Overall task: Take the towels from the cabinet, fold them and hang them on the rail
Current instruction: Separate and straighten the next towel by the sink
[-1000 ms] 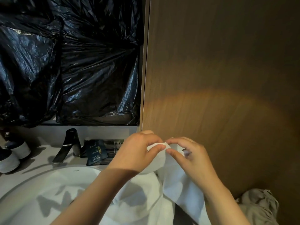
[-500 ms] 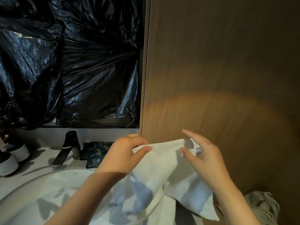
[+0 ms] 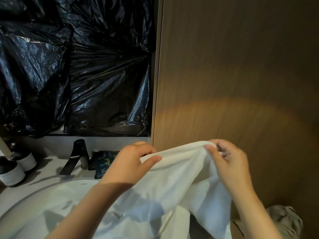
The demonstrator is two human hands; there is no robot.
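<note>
Pinching towel (image 3: 181, 180) edge: left hand (image 3: 132, 163), right hand (image 3: 228, 163)

Wood panel (image 3: 241, 75) right, warm-lit; black plastic sheeting (image 3: 77, 66) left.

Soft matt cloth towel (image 3: 177, 180); glossy black plastic sheeting (image 3: 77, 69).

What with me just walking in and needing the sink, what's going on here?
A person is holding up a white towel over the washbasin, beside a wooden panel. The left hand and the right hand each pinch its top edge, stretching it between them while the rest hangs down. It is not yet hung, and no rail is in view.
</note>
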